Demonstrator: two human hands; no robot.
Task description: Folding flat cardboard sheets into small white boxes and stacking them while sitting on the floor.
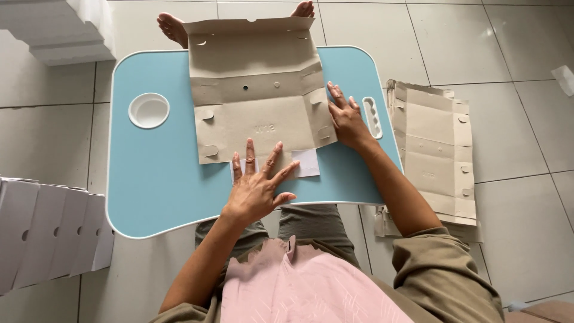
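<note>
A: Where's the box blank rel. to the hands?

B: The flat cardboard blank (257, 90) lies unfolded on the blue worktop (155, 173), long axis running away from the person toward the bare feet, far flap overhanging the far edge. Left hand (258, 185) sits at its near edge, fingers (249, 152) spread wide and flat, tips pressing the near edge of the blank and the white paper slip (306, 161) just beside it. Right hand (347, 119) is on the blank's right side flap, fingers together-ish, laid flat along the crease. Neither pinches anything.

A: Nearer hand?

B: Both touch it; right hand is further up the sheet, left is closest to the body.

A: Material?

B: Matte brown kraft card, thin, pre-creased, w/ die-cut tabs, slots and small round holes. Faint embossed mark mid-panel, too dim to make out. Worktop is smooth plastic, rounded corners, white rim, a white round cup recess (149, 110) at left, slotted handle at right.

A: Around it?

B: More flat brown blanks (433, 149) stacked on the tiled floor (514, 119) to the right; white folded boxes (48, 233) in a row at left; white foam blocks (60, 30) top left.
</note>
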